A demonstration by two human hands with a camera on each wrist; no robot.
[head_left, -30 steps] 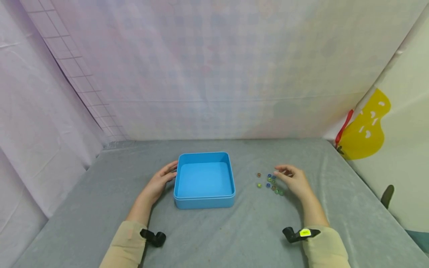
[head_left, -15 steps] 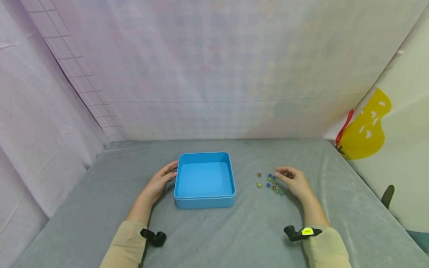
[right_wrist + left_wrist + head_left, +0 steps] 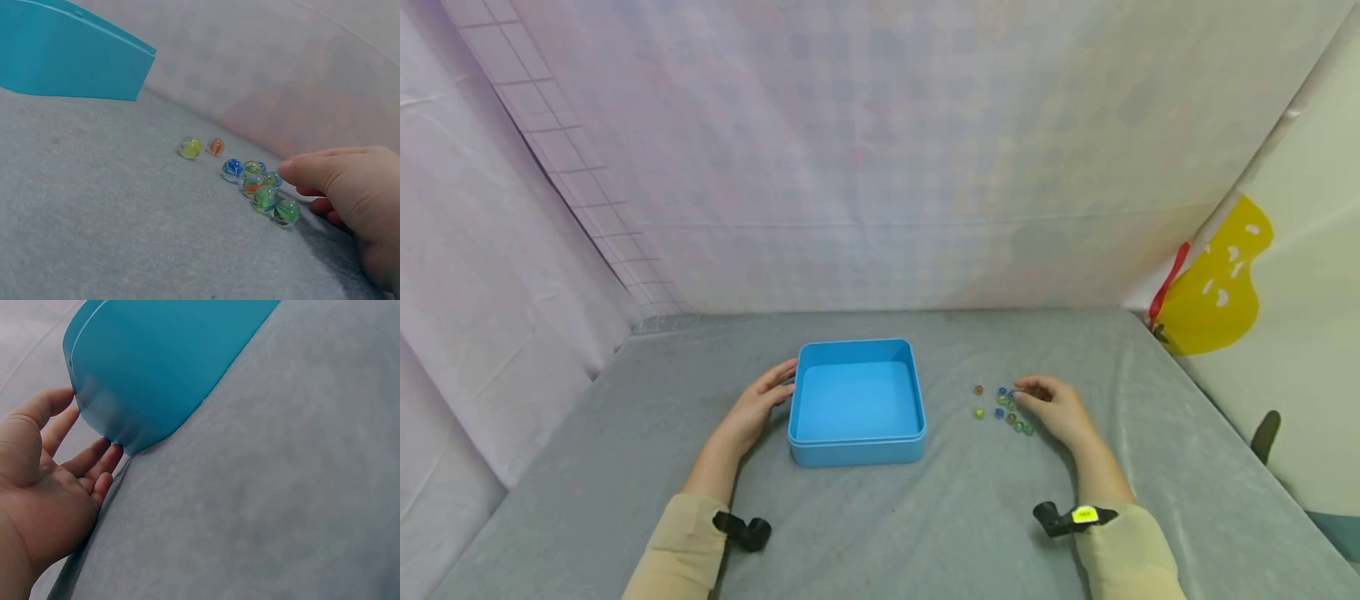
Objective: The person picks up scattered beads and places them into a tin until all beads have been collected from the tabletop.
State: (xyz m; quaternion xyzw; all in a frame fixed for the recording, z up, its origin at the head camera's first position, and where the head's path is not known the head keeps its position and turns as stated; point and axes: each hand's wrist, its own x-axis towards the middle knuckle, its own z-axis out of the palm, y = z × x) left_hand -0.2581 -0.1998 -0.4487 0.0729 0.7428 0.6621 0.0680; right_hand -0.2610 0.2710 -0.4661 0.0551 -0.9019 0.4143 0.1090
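Observation:
A blue square box stands on the grey cloth, open at the top. My left hand touches its left side with spread fingers, seen against the corner in the left wrist view. Several glass marbles lie to the right of the box, among them a yellow marble, an orange marble, a blue marble and a green marble. My right hand is at the right edge of the cluster, fingers loosely bent, its thumb beside a blue marble. The thumb partly hides the fingertips in the right wrist view.
Grey cloth covers the table. A pale checked curtain hangs behind it, with white fabric at the left. On the right wall is a yellow pear-like print.
My right hand has sunk very slightly towards the marbles, its fingertips staying by the same blue one. The left hand, box and marbles stay in place.

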